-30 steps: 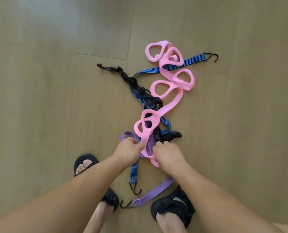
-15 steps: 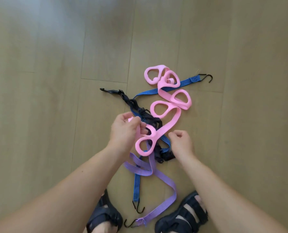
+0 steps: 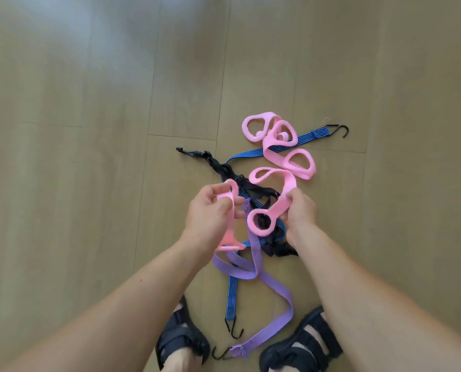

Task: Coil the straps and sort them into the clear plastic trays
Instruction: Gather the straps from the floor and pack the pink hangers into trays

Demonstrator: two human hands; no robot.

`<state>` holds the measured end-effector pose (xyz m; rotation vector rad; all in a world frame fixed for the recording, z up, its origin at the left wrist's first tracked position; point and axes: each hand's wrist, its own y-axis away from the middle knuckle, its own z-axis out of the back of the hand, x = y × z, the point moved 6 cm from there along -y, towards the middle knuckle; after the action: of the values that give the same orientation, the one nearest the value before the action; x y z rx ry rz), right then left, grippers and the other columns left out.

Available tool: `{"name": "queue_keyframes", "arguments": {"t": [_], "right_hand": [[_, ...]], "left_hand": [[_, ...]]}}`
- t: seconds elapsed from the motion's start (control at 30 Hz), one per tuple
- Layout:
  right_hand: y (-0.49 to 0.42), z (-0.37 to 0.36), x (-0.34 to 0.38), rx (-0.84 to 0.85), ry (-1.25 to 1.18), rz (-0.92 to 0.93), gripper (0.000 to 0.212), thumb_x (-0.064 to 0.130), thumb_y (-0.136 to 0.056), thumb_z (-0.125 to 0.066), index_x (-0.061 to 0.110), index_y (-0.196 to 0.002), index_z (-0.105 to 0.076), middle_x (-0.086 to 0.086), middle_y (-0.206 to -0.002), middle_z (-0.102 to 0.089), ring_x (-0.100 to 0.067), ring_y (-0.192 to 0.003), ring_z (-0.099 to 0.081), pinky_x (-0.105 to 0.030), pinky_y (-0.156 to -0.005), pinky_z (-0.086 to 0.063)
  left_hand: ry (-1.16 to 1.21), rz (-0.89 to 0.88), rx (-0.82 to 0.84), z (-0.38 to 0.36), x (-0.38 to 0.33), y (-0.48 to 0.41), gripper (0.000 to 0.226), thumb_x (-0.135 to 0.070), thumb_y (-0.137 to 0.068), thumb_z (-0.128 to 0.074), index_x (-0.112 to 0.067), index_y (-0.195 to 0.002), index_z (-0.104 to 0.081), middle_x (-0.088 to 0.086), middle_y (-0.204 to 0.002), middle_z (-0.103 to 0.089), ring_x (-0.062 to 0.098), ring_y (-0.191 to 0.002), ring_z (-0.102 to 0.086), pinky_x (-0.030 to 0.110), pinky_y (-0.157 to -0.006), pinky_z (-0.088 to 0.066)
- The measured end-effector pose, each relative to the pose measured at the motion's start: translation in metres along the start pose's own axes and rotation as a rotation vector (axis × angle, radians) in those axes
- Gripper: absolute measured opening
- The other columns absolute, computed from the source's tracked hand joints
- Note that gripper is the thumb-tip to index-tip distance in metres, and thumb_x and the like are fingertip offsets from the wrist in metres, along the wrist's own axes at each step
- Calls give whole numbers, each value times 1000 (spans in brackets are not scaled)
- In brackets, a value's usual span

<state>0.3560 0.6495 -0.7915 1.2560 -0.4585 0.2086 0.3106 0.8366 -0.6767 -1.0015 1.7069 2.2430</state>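
Change: near end of the pink strap (image 3: 288, 183) now lifted off the floor (image 3: 89, 183); coiling probably starting
Left grip (image 3: 210, 210): clenched around the end loop
Right grip (image 3: 300, 210): pinching the next loop; far loops lie on the floor

Single head-worn wide-angle view, steeply downward, close over left hand (image 3: 210, 210) and right hand (image 3: 300, 210)
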Motion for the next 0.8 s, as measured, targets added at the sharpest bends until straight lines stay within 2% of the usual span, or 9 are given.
{"name": "queue_keyframes", "arguments": {"t": [0.13,0.27,0.37,0.43,0.5,0.57,0.7,0.73,0.8], "right_hand": [[95,27,54,144,45,217,16,9,-72,-59,18,-58,-57,10,-52,-57,-9,-49,-48,-24,-51,-37],[193,72,127,270,92,457,22,13,-91,-66,21,-71,-64,8,-65,-64,-8,-65,-59,-23,-65,-51],[266,118,185,261,123,583,22,16,-91,-68,26,-72,-69,14,-82,-69,-2,-76,-62,-12,-68,-46],[314,152,219,228,142,657,9,17,-90,-69,21,-82,-72,7,-112,-66,3,-100,-59,-9,-76,-43],[361,187,248,198,128,725,3,15,-89,-69,14,-89,-71,5,-132,-54,6,-114,-51,-8,-83,-42],[409,220,272,201,87,774,3,13,-89,-70,16,-87,-69,9,-143,-41,3,-128,-43,-13,-95,-40],[503,278,311,304,44,941,9,16,-89,-71,24,-88,-69,23,-135,-53,1,-128,-47,-16,-99,-40],[525,291,317,317,48,991,12,15,-88,-70,27,-89,-68,24,-130,-57,-1,-129,-48,-20,-102,-39],[560,316,326,297,54,1054,21,13,-89,-70,33,-93,-67,19,-128,-60,-5,-136,-42,-25,-110,-35]], "left_hand": [[-98,-60,72,-15,-48,58,39,6,-92,-41,-14,-124,-50,1,-107,-72,12,-80,-72,23,-69,-56],[-263,-186,182,-40,-117,138,37,2,-95,-45,-22,-124,-45,-16,-105,-73,6,-94,-71,17,-78,-54],[-482,-297,212,-53,-179,203,33,0,-93,-46,-19,-119,-52,-8,-109,-73,14,-98,-69,31,-85,-56],[-587,-361,243,-62,-219,252,34,2,-90,-46,-18,-115,-58,-4,-107,-74,5,-84,-68,24,-73,-54],[-641,-438,246,-69,-257,306,36,1,-90,-48,-19,-116,-63,-7,-103,-75,-9,-58,-56,9,-54,-41],[-645,-507,235,-72,-288,359,36,-1,-91,-51,-19,-118,-67,-7,-96,-75,-7,-52,-52,8,-53,-37],[-635,-634,273,-83,-334,455,30,-19,-95,-57,-28,-120,-71,-18,-66,-66,-3,-51,-47,8,-54,-35],[-640,-666,281,-86,-343,476,28,-21,-95,-58,-28,-119,-71,-23,-65,-65,-5,-49,-48,4,-51,-33],[-696,-755,266,-90,-359,510,23,-26,-96,-61,-27,-115,-73,-17,-86,-70,-7,-65,-56,6,-59,-37]]}}
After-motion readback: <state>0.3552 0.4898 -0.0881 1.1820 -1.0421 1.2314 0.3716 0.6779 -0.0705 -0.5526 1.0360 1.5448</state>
